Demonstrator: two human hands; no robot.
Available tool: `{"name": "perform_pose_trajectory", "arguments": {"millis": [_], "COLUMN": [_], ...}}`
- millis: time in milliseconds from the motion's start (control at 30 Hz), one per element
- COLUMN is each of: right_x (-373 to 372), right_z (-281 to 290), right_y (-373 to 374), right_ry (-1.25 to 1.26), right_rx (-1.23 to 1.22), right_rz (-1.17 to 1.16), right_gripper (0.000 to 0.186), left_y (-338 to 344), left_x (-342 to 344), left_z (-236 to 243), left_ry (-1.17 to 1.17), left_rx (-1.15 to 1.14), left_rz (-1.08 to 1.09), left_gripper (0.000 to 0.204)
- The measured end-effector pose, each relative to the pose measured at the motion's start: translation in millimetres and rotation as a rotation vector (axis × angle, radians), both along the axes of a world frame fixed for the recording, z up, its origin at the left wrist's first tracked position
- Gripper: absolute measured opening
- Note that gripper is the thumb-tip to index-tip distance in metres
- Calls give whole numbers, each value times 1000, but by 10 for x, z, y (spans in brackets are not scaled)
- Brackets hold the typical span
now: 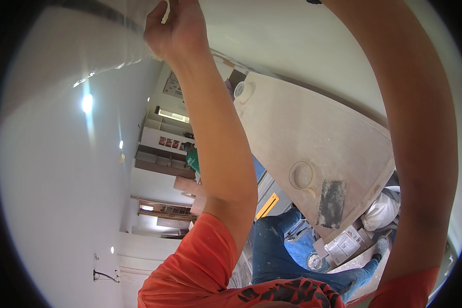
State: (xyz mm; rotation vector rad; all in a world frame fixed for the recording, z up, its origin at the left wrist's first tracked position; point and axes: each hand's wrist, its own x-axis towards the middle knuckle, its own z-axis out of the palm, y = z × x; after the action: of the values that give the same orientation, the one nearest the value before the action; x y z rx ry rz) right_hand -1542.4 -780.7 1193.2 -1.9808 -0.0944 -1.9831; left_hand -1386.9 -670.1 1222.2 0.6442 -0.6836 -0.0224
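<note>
My left hand (178, 32) is raised to the upper edge of the head view, in front of a pale wall. Its thumb is bent and a pale yellowish patch shows beside it; the fingertips are cut off, so whether it holds anything is unclear. A translucent plastic sheet (66, 61) with a shiny lower edge hangs just left of this hand. My right arm (413, 118) reaches up along the right side, its hand beyond the upper edge. Below, between my arms, a large pale board (313, 123) bears a roll of tape (290, 175) and a dusty dark rectangular pad (332, 203).
Another tape roll (247, 91) lies at the board's far left corner. Beneath it are a white bag (383, 210), cardboard pieces (344, 245) and blue sheeting (299, 251). A person in green (193, 159) is by the shelves (161, 160). Wires (105, 276) stick out at lower left.
</note>
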Motion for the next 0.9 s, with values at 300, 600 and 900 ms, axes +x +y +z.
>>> {"name": "perform_pose_trajectory", "arguments": {"millis": [300,600,900], "right_x": [-28,-48,-113], "right_z": [46,84,124], "right_y": [-27,-36,-17], "right_ry": [2,7,11], "right_rx": [-3,-13,-23], "right_rz": [-1,-14,-27], "right_gripper": [30,31,31], "left_y": [-48,-159,-199], "left_x": [-23,-48,-143], "left_z": [17,69,195], "left_ry": [29,89,164], "left_rx": [-10,-28,-39], "left_rz": [-17,-77,-151], "left_gripper": [37,39,41]}}
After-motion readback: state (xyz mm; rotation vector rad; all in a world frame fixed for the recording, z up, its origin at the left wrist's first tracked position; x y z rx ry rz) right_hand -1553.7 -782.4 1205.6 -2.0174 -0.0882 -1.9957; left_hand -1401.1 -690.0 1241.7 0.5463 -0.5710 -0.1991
